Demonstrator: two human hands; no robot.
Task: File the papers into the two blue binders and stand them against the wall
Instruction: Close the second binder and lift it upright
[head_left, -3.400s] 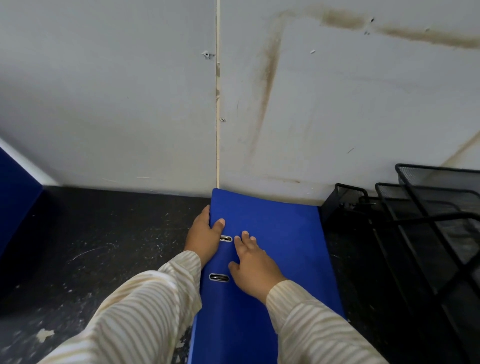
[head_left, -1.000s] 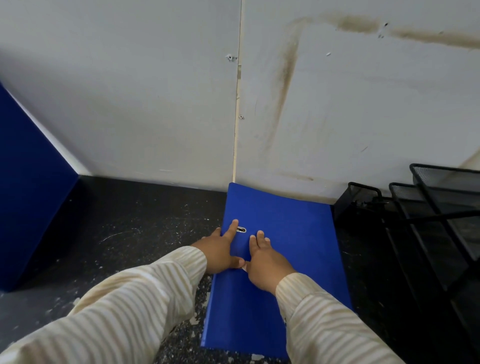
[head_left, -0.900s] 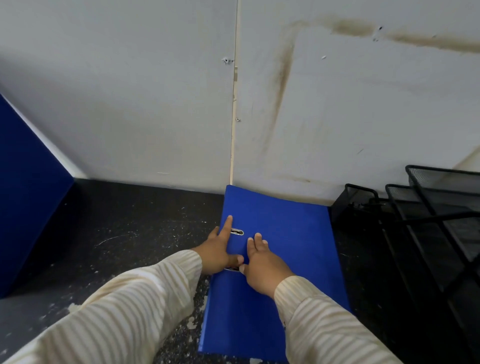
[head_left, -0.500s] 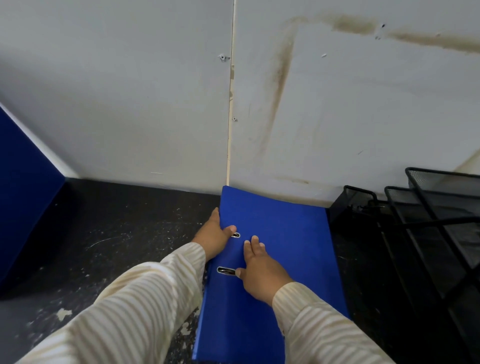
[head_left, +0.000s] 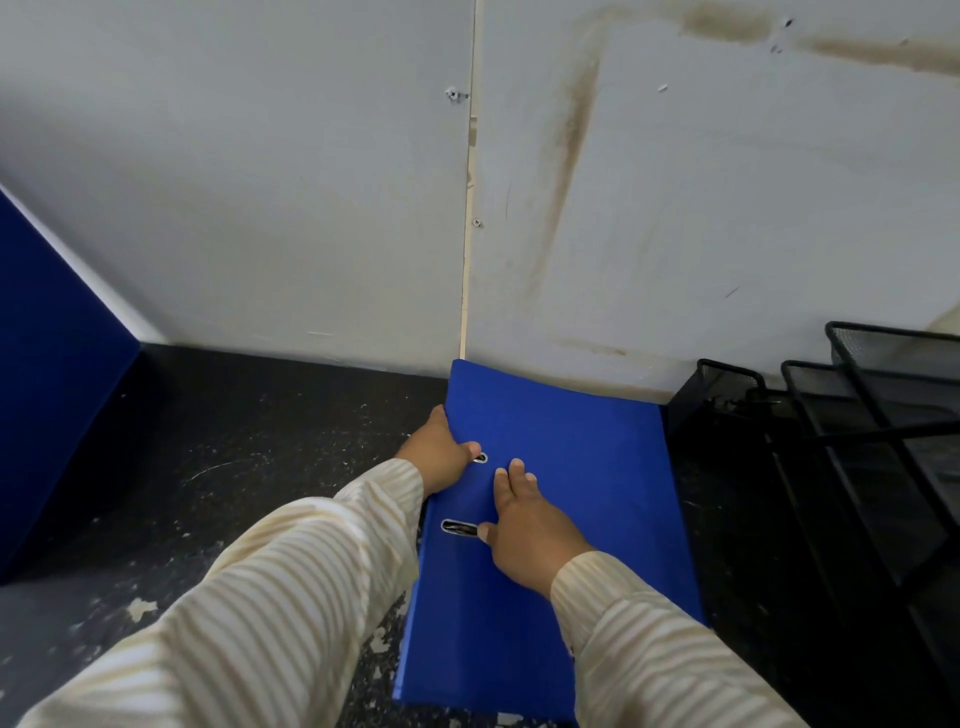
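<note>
A shut blue binder (head_left: 571, 467) lies flat on the dark tabletop (head_left: 234, 441), its far end touching the white wall (head_left: 260, 208). My left hand (head_left: 439, 452) grips the binder's left edge, thumb on the cover beside a metal slot. My right hand (head_left: 524, 525) rests flat on the cover with fingers straight, thumb next to the nearer metal slot (head_left: 460, 528). A second blue binder (head_left: 47, 389) stands at the far left, leaning against the wall. No loose papers are in sight.
Black wire-mesh desk trays (head_left: 872, 426) stand to the right of the flat binder, close to its edge. The tabletop is scuffed with pale flecks. A vertical seam (head_left: 470, 208) runs down the wall above the binder.
My left hand has slid from the cover's top over to the binder's left edge and taken hold there. My right hand has stayed pressed flat on the cover. The binder shifted only slightly.
</note>
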